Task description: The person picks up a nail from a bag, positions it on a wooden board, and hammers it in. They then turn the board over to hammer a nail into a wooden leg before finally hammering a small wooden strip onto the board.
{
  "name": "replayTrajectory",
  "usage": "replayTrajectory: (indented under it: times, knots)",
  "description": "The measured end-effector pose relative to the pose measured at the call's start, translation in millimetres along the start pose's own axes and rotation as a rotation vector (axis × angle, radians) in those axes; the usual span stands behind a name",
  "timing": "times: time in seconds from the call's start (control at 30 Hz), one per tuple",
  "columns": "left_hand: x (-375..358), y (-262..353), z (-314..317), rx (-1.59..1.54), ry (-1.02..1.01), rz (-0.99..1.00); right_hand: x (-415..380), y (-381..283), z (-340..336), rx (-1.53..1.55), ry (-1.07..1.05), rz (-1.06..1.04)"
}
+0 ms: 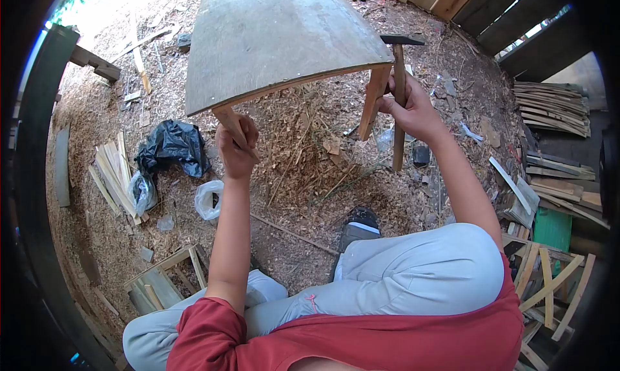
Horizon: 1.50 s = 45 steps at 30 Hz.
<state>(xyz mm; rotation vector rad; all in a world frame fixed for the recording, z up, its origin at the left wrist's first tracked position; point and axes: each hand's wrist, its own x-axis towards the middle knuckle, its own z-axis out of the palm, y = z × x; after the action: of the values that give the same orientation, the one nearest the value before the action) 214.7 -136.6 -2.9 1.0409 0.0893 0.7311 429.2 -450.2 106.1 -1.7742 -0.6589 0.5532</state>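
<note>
A small wooden table (278,41) with a worn grey plywood top is held up in front of me, tilted, with two short legs showing at its near edge. My left hand (237,145) is wrapped round the left leg (229,124). On the other side, my right hand (413,109) is closed on a hammer (399,129), its dark head up beside the table's corner and its wooden handle hanging down. The fingers of that hand also reach the right leg (374,103); how firmly they grip it is partly hidden.
Wood shavings cover the ground (303,151). A black plastic bag (173,148) and thin wooden strips (115,174) lie to the left. Stacked slats (552,106) and a wooden lattice piece (549,287) are on the right. A small wooden frame (171,261) sits by my left knee.
</note>
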Motion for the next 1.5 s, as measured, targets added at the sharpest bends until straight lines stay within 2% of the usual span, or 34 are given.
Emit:
replayTrajectory:
  times: [0.17, 0.27, 0.43, 0.73, 0.93, 1.1, 1.27, 1.4, 1.5]
  knots:
    - [0.9, 2.1, 0.3, 0.035, -0.021, 0.021, 3.2, 5.3, 0.2, 0.007, -0.015, -0.073]
    - [-0.4, 4.2, 4.6, 0.046, -0.002, 0.012, 1.9, 1.6, 0.5, 0.016, -0.003, -0.011]
    - [-1.0, -0.2, 7.1, 0.002, 0.038, 0.015, 3.0, 3.5, -1.7, -0.021, -0.004, -0.033]
    - [0.0, -2.7, 3.6, 0.004, -0.008, 0.008, 4.0, -0.8, -0.1, -0.049, -0.006, -0.04]
    - [-2.8, -5.4, 5.0, -0.005, 0.057, 0.012, 1.3, 2.4, 1.3, -0.013, -0.01, -0.033]
    - [-3.0, -3.1, 2.1, 0.037, -0.051, -0.022, 2.0, 3.6, 1.2, -0.001, -0.007, -0.054]
    - [-4.0, -10.9, -5.3, 0.063, -0.017, -0.022, -0.4, 13.7, 2.2, -0.144, 0.016, -0.069]
    - [-4.3, -9.0, -3.3, 0.027, 0.014, -0.001, -0.8, 16.8, 3.1, -0.086, 0.019, -0.102]
    - [-3.4, -2.8, -0.8, 0.062, -0.034, -0.02, -0.1, 12.5, 1.6, -0.031, 0.011, -0.042]
